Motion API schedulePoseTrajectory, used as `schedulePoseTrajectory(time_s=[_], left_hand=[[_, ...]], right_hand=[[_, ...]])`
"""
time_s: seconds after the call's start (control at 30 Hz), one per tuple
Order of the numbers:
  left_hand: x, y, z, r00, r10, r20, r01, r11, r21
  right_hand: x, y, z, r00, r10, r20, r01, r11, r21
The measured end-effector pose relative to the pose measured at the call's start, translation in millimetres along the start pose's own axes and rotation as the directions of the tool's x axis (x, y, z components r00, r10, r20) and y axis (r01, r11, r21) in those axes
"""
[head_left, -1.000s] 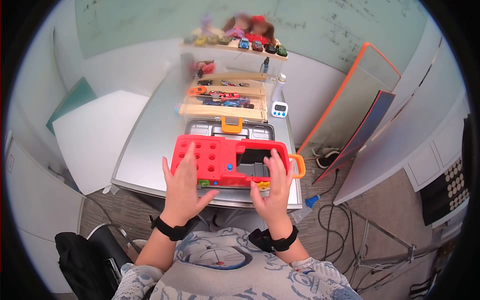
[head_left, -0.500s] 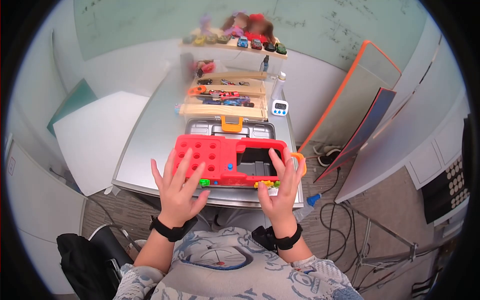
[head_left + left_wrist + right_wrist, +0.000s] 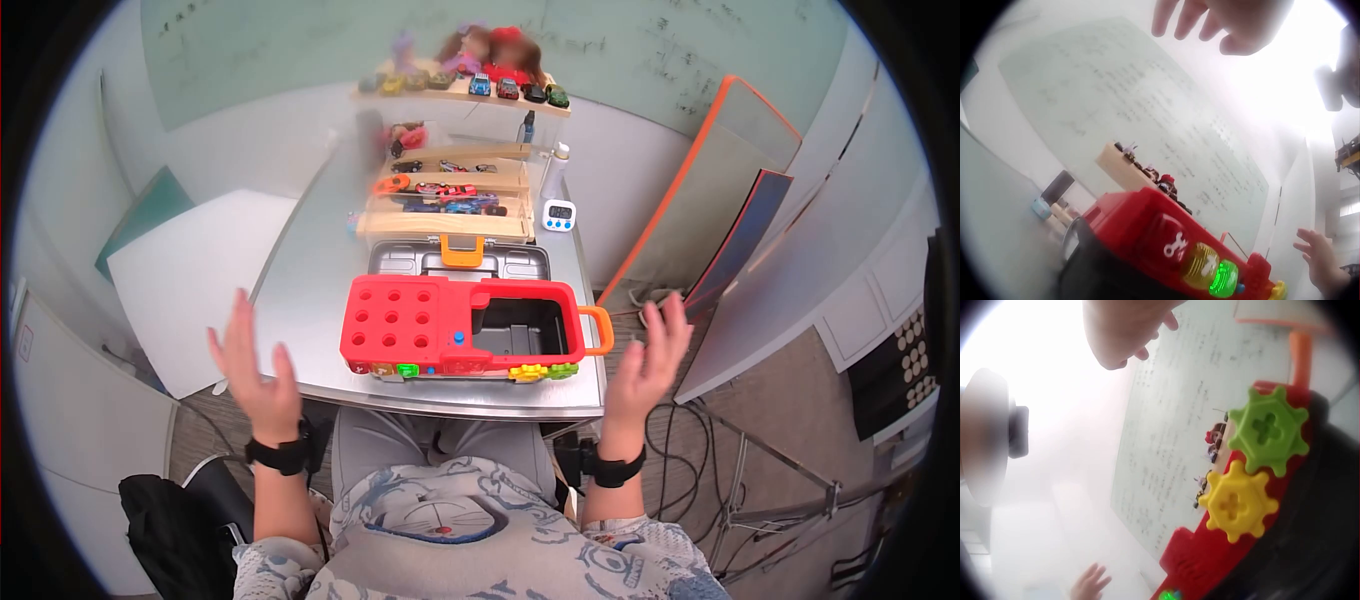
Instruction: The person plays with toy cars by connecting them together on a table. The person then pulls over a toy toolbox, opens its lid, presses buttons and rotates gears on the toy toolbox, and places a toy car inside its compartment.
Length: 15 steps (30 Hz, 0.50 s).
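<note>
We see both hands up in midair, flanking a red-topped toy toolbox [image 3: 447,325] at the near edge of a metal table [image 3: 320,310]. L hand [image 3: 252,375], off the box's L side, has fingers extended & slightly apart; R hand [image 3: 645,365], off its R side, ditto. On the box front, nr the R end, we spot a yellow gear [image 3: 1238,501] beside a green gear [image 3: 1266,430], w/ a lit green window [image 3: 1223,279] farther L. Behind: a grey panel [image 3: 515,264] w/ orange handle [image 3: 462,260], then a wooden rack [image 3: 440,227] w/ toy cars [image 3: 445,191].
</note>
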State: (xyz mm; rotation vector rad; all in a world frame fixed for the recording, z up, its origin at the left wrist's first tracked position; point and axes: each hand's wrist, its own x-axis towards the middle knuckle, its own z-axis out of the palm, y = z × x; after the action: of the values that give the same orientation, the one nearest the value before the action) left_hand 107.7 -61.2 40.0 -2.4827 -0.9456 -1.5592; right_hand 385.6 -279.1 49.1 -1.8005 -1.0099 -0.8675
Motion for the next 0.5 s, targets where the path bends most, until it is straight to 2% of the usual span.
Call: schedulePoseTrajectory(time_s=[0.07,0.1,0.17,0.2,0.23,0.27,0.3,0.37,0.4,0.43,0.47,0.5], left_hand=[[7,2,-9,0.984,-0.101,-0.144,0.088,0.992,-0.093],[2,2,-4,0.985,-0.099,-0.143,0.087,0.992,-0.092],[-18,8,15,0.996,-0.084,0.030,0.088,0.984,-0.156],[-25,19,22,0.997,-0.025,0.069,0.038,0.982,-0.183],[-30,28,28,0.994,0.035,0.102,-0.012,0.978,-0.210],[-33,32,32,0.993,0.096,0.071,-0.075,0.963,-0.258],[-29,31,31,0.993,0.098,0.067,-0.077,0.962,-0.260],[-17,34,16,0.994,0.105,0.020,-0.100,0.980,-0.171],[-7,35,11,0.991,0.102,-0.089,-0.116,0.978,-0.174],[-4,36,9,0.992,0.098,-0.085,-0.112,0.978,-0.175],[-1,37,8,0.992,-0.008,-0.124,-0.040,0.923,-0.383],[1,38,8,0.983,-0.119,-0.140,0.017,0.817,-0.576]], right_hand=[[5,-1,-5,0.991,-0.015,-0.131,0.022,0.998,0.055],[1,-4,-1,0.993,-0.047,-0.113,0.054,0.997,0.058],[-15,-10,14,0.998,-0.060,0.017,0.059,0.997,0.047],[-23,-16,19,0.998,-0.060,0.014,0.059,0.997,0.047],[-29,-22,23,0.995,-0.072,0.068,0.066,0.994,0.090],[-31,-24,26,0.989,-0.088,0.122,0.071,0.988,0.134],[-26,-24,23,0.989,-0.090,0.118,0.074,0.988,0.132],[-13,-25,11,0.995,-0.095,-0.013,0.096,0.981,0.166],[-8,-24,9,0.991,-0.081,-0.104,0.100,0.974,0.201],[-6,-26,6,0.992,-0.080,-0.098,0.098,0.975,0.201],[-4,-28,3,0.989,-0.072,-0.128,0.100,0.969,0.225],[-3,-29,3,0.985,-0.064,-0.160,0.103,0.963,0.249]])
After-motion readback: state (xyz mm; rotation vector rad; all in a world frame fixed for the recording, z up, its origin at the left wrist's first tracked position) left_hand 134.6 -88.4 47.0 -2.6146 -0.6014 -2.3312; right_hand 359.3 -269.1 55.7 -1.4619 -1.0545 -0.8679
